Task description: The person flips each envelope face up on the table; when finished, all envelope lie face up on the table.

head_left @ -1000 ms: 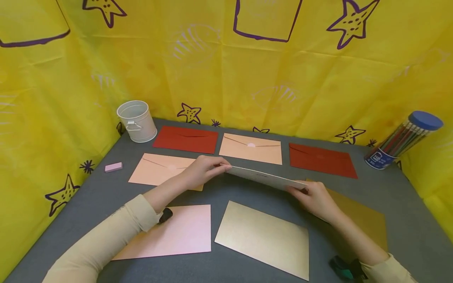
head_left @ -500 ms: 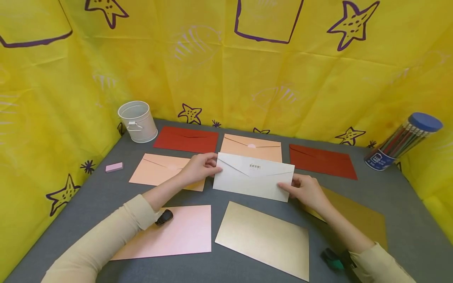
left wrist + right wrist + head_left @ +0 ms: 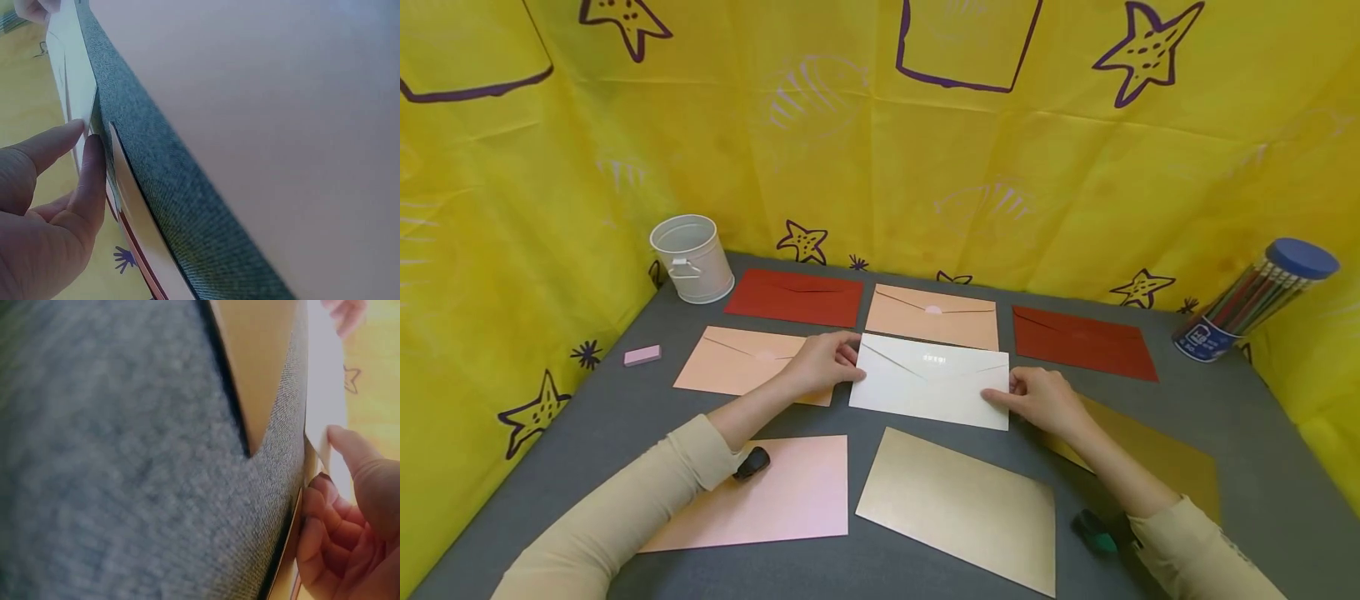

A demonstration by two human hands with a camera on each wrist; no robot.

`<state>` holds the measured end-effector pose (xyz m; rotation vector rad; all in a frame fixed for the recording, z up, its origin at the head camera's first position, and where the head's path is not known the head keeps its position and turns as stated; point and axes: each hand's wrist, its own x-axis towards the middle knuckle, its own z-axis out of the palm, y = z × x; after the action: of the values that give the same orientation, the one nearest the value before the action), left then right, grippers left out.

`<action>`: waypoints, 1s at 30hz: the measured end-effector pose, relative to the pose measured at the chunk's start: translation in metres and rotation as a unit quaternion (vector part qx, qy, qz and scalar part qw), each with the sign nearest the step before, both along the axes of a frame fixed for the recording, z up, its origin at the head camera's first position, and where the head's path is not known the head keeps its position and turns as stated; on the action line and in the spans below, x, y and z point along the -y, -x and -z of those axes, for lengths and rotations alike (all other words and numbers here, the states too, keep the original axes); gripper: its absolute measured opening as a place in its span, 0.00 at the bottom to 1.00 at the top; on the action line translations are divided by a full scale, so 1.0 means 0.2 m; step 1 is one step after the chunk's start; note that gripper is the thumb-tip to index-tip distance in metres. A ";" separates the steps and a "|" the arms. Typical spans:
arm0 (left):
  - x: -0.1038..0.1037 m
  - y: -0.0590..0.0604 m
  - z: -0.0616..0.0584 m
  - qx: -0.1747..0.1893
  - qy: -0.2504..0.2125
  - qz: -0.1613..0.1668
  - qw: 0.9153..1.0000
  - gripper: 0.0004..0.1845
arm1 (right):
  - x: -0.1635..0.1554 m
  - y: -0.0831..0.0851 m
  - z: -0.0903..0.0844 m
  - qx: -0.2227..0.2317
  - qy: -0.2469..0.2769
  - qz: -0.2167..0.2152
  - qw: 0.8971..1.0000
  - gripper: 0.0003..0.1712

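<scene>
Over the desk (image 3: 820, 575), we hold one white envelope (image 3: 925, 383) between left hand (image 3: 826, 362) and right hand (image 3: 1041, 402), equally near; its long axis runs across, and the fingers of both pinch its ends. We count two golden pieces (image 3: 958, 508), one pink piece (image 3: 797, 483), two red envelopes (image 3: 793, 298), two peach envelopes (image 3: 951, 317), one pencil tub (image 3: 1206, 337), one bucket (image 3: 700, 279), one eraser (image 3: 642, 356).

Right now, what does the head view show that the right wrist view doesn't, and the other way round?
Only the head view shows the white bucket, the pink eraser and the tub of pencils.

Only the right wrist view shows the palm side of the right hand, with fingers folded in.

Both show the white envelope pinched by that hand, part of the left hand, the grey tabletop and the yellow cloth.
</scene>
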<state>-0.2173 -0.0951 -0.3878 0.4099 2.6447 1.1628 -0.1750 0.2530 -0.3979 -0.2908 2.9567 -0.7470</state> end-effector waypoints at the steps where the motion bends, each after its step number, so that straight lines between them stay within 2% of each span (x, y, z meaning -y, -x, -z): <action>1: 0.00 0.00 0.00 -0.001 0.004 0.002 1.000 0.34 | 0.00 0.00 0.00 0.000 -0.007 0.000 1.000 0.24; 12: 0.00 -0.01 0.00 -0.002 0.018 0.003 1.000 0.33 | 0.03 -0.01 0.00 0.002 -0.049 -0.012 0.999 0.25; 30: 0.01 -0.01 0.01 -0.015 0.022 0.015 1.000 0.29 | 0.04 -0.02 0.00 0.004 -0.048 -0.011 0.999 0.25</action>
<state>-0.2156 -0.0964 -0.3892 0.4613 2.6752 1.0966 -0.1719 0.2456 -0.3981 -0.3117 2.9664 -0.5995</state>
